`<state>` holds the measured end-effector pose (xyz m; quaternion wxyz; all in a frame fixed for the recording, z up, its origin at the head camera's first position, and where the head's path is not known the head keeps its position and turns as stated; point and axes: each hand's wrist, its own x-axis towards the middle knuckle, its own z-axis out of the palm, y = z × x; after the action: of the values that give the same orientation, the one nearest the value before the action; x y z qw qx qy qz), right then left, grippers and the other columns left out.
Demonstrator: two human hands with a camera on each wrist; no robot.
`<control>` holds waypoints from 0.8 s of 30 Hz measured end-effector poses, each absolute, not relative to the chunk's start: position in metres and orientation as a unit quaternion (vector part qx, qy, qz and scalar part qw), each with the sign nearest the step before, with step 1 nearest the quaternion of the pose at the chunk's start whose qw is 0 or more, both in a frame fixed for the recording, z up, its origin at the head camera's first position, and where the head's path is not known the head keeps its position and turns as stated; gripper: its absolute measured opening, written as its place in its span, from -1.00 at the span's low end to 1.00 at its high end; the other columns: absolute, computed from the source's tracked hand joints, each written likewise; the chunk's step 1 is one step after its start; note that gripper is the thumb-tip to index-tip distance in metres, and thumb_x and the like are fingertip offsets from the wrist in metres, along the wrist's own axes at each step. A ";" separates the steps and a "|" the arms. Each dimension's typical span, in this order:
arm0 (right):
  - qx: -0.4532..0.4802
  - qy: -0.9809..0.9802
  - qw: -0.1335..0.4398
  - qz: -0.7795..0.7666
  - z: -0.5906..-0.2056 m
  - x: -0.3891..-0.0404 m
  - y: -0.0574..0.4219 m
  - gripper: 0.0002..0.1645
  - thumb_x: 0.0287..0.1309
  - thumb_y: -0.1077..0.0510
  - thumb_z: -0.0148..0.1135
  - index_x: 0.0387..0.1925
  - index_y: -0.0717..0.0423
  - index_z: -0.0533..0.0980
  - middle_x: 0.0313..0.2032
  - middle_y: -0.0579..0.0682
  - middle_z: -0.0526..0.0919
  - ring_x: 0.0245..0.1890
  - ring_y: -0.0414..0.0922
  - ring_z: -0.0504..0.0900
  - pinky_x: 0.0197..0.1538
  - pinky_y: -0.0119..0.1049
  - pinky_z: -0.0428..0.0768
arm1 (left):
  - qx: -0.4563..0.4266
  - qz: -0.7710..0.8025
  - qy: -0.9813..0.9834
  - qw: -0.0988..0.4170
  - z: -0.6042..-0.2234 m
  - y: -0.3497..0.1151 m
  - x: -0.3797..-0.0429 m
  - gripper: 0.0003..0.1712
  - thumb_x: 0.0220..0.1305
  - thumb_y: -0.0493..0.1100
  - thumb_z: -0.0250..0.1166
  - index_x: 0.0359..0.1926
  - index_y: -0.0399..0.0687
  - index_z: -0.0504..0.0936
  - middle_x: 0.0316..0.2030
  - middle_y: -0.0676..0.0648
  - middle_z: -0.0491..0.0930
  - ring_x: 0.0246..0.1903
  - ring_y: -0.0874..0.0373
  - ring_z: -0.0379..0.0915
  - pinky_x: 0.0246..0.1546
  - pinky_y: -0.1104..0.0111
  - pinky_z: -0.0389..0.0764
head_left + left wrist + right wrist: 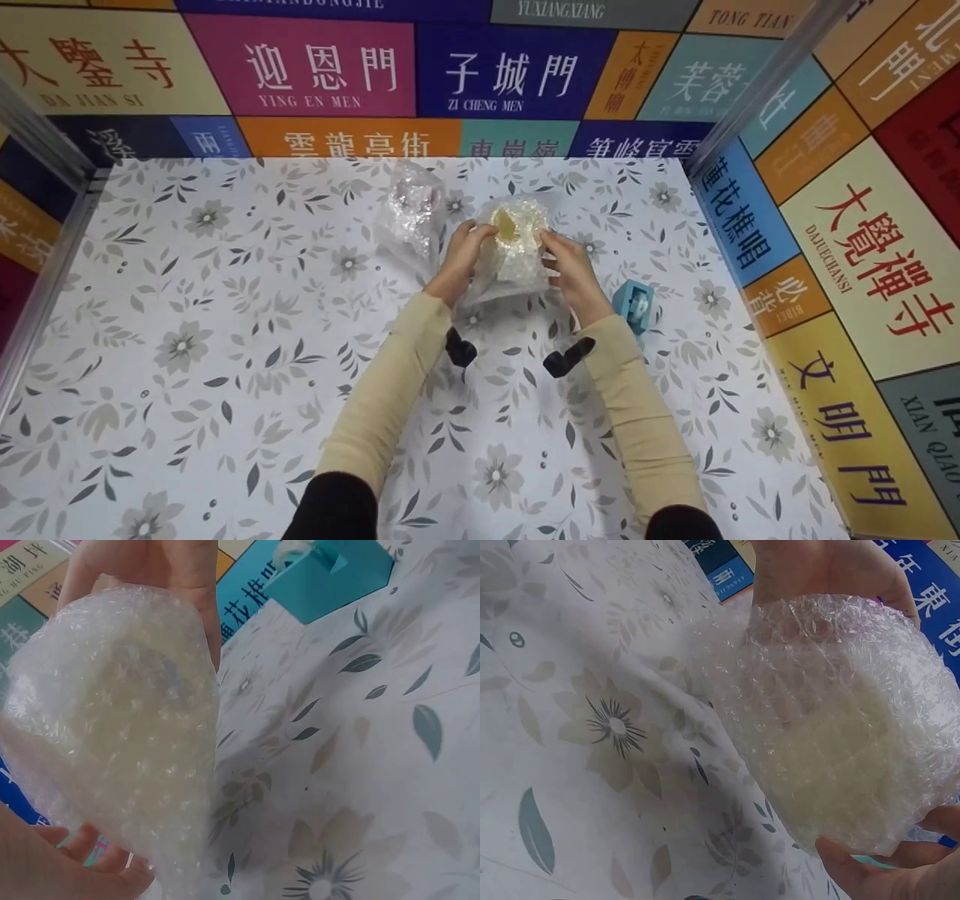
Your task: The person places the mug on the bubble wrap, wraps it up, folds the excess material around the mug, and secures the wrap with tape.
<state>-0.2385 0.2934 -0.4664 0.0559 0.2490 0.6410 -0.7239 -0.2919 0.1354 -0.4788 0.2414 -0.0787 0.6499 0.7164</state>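
Observation:
A pouch of clear bubble wrap (517,262) surrounds a pale yellow object (507,225), whose kind I cannot tell. My left hand (461,259) grips the wrap's left side, thumb near the yellow patch at the top. On the opposite side my right hand (574,270) holds the wrap between thumb and fingers. In the left wrist view the bubble wrap (142,727) bulges around the yellowish form, with the left hand (67,870) at its lower left edge. The right wrist view has the right hand (892,870) at the wrap's lower corner.
Another bubble-wrapped bundle (412,210) lies just left of the hands, something reddish showing through it. A teal tape dispenser (634,306) stands to the right. Flower-patterned cloth (225,397) covers the table, and panels with lettering (322,67) rise behind and beside it.

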 end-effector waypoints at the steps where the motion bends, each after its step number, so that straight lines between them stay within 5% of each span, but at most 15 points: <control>1: 0.252 0.643 0.055 -0.721 -0.467 -0.241 0.295 -0.43 0.24 -0.02 0.02 0.22 0.14 0.29 -0.25 -0.10 0.41 -0.35 -0.20 0.48 -0.32 -0.29 0.42 | -0.079 0.717 0.649 0.242 -0.479 0.137 -0.294 -0.21 0.09 -0.03 0.16 0.34 -0.06 0.11 0.32 -0.12 0.11 0.25 -0.05 0.07 0.10 -0.14 0.15; 7: 0.269 0.640 0.056 -0.718 -0.474 -0.251 0.300 -0.50 0.23 -0.03 0.03 0.15 0.09 0.33 -0.34 -0.10 0.37 -0.44 -0.22 0.40 -0.38 -0.33 0.33 | -0.084 0.715 0.647 0.249 -0.488 0.146 -0.304 -0.20 0.10 -0.02 0.15 0.35 -0.08 0.10 0.27 -0.15 0.20 0.22 -0.07 0.12 0.08 -0.07 0.22; 14: 0.292 0.624 0.061 -0.723 -0.491 -0.259 0.298 -0.74 0.21 -0.02 0.06 -0.17 0.03 0.38 -0.31 -0.10 0.42 -0.40 -0.20 0.43 -0.34 -0.33 0.37 | -0.100 0.727 0.632 0.249 -0.506 0.146 -0.308 -0.21 0.12 -0.05 0.14 0.36 -0.11 0.09 0.27 -0.15 0.20 0.24 -0.01 0.10 0.18 0.04 0.15; 20: 0.303 0.607 0.069 -0.731 -0.499 -0.265 0.300 -0.52 0.22 -0.03 0.05 0.13 0.02 0.31 -0.33 -0.10 0.44 -0.47 -0.23 0.42 -0.39 -0.36 0.38 | -0.101 0.743 0.616 0.239 -0.512 0.146 -0.309 -0.22 0.17 -0.10 0.15 0.36 -0.16 0.06 0.35 -0.14 0.03 0.31 0.00 -0.06 0.24 0.17 0.09; 24: 0.301 0.598 0.077 -0.739 -0.504 -0.268 0.301 -0.37 0.22 -0.05 0.04 0.29 0.00 0.20 -0.07 0.00 0.48 -0.33 -0.18 0.49 -0.30 -0.33 0.45 | -0.101 0.754 0.604 0.235 -0.517 0.149 -0.308 -0.25 0.21 -0.11 0.14 0.36 -0.14 0.06 0.33 -0.16 0.09 0.30 0.01 -0.01 0.24 0.20 0.10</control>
<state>-0.2677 0.3015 -0.5036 0.0770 0.3008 0.5976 -0.7393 -0.3083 0.1486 -0.5166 0.2352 -0.1014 0.6044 0.7544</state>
